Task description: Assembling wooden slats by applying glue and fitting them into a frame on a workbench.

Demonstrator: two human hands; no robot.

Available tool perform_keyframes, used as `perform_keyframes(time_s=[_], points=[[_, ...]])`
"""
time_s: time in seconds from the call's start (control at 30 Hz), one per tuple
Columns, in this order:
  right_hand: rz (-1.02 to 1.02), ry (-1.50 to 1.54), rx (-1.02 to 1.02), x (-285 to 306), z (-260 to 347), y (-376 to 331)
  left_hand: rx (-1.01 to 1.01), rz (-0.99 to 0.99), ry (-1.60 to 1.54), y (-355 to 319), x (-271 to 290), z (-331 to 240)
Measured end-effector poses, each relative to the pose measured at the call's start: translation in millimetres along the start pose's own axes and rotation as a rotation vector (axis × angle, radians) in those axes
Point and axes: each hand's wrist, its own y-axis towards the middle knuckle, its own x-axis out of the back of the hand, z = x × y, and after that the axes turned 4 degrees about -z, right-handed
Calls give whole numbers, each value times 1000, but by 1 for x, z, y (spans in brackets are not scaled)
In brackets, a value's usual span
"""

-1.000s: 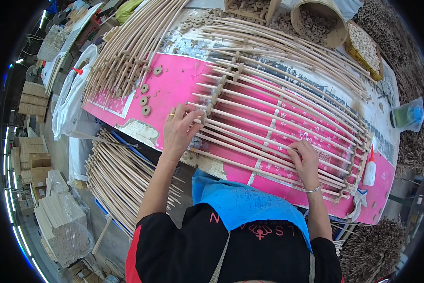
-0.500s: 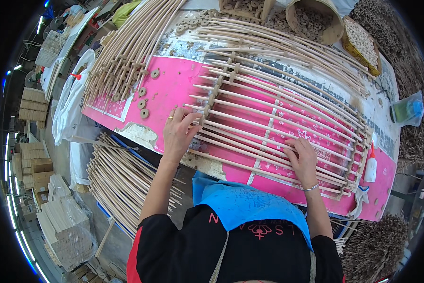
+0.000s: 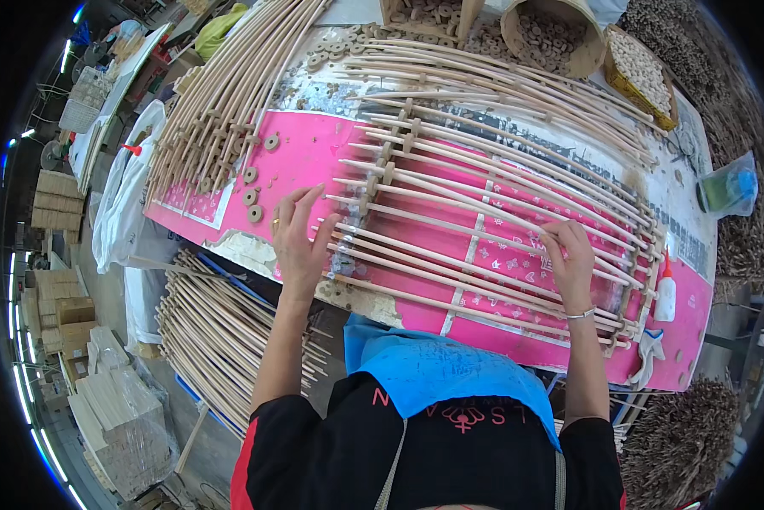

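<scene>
On the pink table sheet (image 3: 314, 140) lies a row of thin wooden sticks (image 3: 450, 261), roughly side by side. Round wooden discs (image 3: 367, 202) sit on the far sticks near their left ends, and more discs line the right ends. My left hand (image 3: 298, 246) is open beside the left ends of the near sticks, thumb and fingers apart, with the thumb close to one tip. Bent over the row, my right hand (image 3: 571, 259) pinches one wooden stick near its right part; the fingertips are partly hidden.
Loose discs (image 3: 251, 196) lie left of the row. More sticks (image 3: 220, 110) are piled at the far left and below the table edge (image 3: 254, 246). A glue bottle (image 3: 666, 296) stands at the right. A tipped bucket (image 3: 560, 38) of discs and a yellow basket (image 3: 641, 76) stand at the back.
My left hand has drawn back leftward from the discs, and its fingers have spread. My right hand has moved farther from me and slightly right, onto another stick.
</scene>
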Motion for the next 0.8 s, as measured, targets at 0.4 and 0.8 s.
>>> perform_keyframes(time_s=[0.4, 0.8], points=[[-30, -87, 64, -12, -13, 4, 275, -144, -63, 37, -15, 127], [21, -220, 83, -11, -9, 0, 51, -14, 467, 110, -70, 192]])
